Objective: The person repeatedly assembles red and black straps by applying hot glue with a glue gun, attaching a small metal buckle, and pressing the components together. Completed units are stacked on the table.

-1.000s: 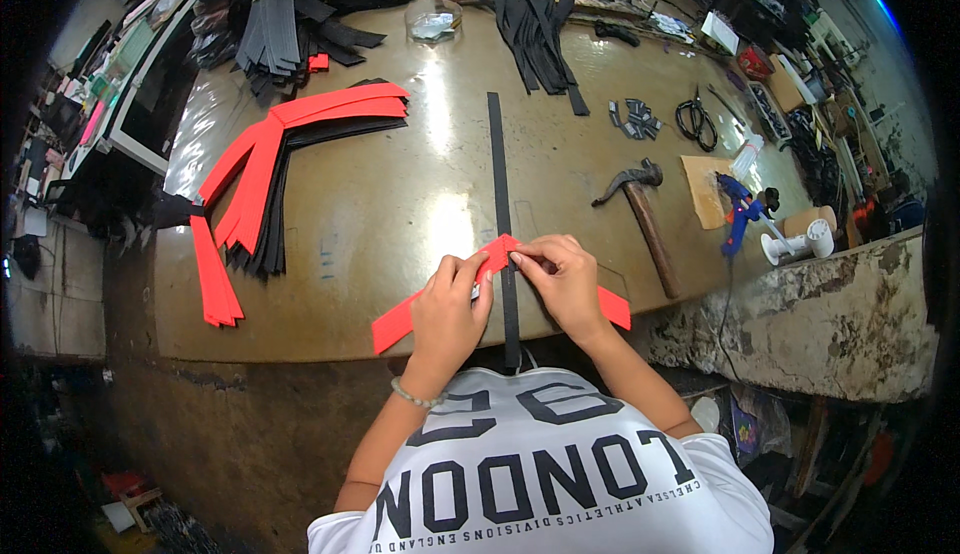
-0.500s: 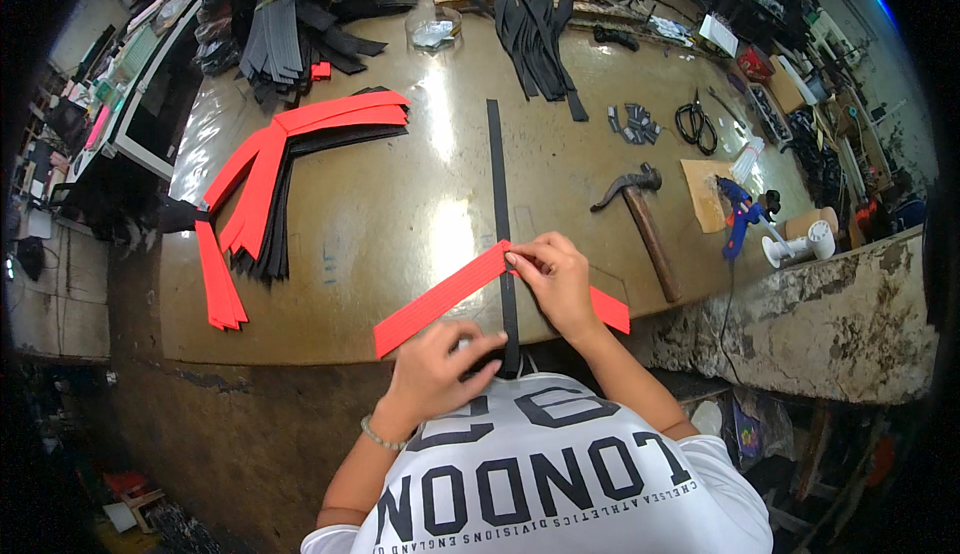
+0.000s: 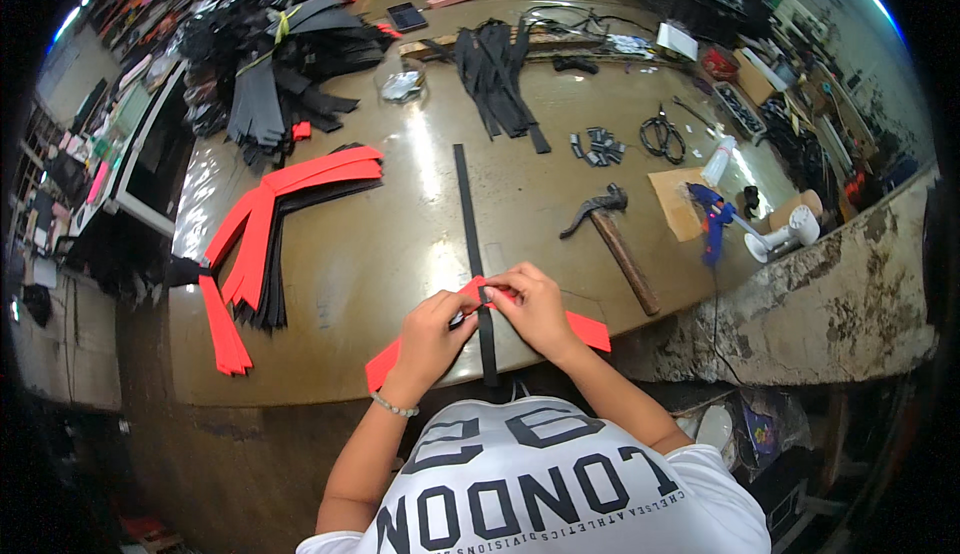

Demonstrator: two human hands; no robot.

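Note:
A red ribbed strip point(image 3: 590, 332) is bent into a wide inverted V near the table's front edge. A long narrow black strap point(image 3: 466, 209) runs through its peak, from mid-table to the front edge. My right hand point(image 3: 535, 309) pinches the strip just right of the peak, against the strap. From the left side, my left hand point(image 3: 432, 339) grips the strip beside the same spot, fingers curled in. The fingertips of both hands nearly meet over the strap. A small pale glint shows under my left fingers; I cannot make out what it is.
Red and black strips point(image 3: 262, 219) lie piled at left. Black straps point(image 3: 495, 79) and a black bundle point(image 3: 280, 64) sit farther back. To the right are a hammer point(image 3: 622, 254), small metal clips point(image 3: 600, 146), scissors point(image 3: 662, 137), a blue glue gun point(image 3: 711, 216) and a white spool point(image 3: 785, 236).
My left hand has moved up from the strap's lower end to the strip's peak and closed there. My right hand stays at the peak. The whole view has shifted.

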